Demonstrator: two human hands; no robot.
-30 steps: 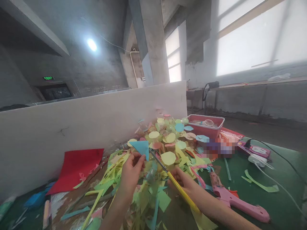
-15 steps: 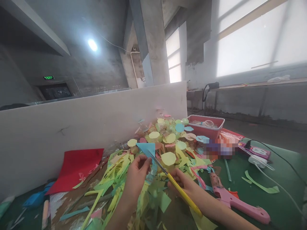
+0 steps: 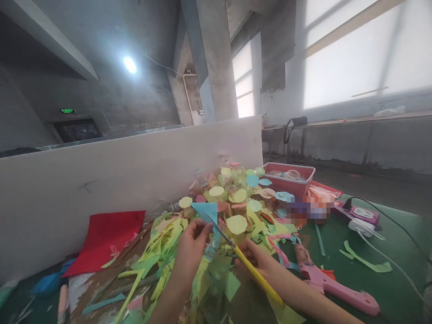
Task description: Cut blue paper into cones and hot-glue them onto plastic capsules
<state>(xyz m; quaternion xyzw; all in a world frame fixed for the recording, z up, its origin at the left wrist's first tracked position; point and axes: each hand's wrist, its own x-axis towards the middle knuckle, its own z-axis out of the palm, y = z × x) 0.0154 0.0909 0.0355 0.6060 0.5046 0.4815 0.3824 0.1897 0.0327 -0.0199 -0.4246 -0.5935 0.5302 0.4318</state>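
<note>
Between its thumb and fingers, my left hand pinches a blue piece of paper with a pointed left corner. My right hand grips yellow-handled scissors, whose metal blades lie at the lower right part of the blue paper, close to my left thumb. Whether the blades are fully closed is hard to see. A transparent plastic piece shows just below the blue paper. Around both hands lie yellow and green paper strips. Behind them stand several clear plastic cups topped with cut paper rounds, such as a yellow one.
A pink glue gun lies right of my right arm. Farther back are a pink bin, a power strip and cables. Red sheets lie at left. A white board stands along the back.
The view has shifted very slightly. Both hands, the scissors and the blue paper keep nearly the same positions.
</note>
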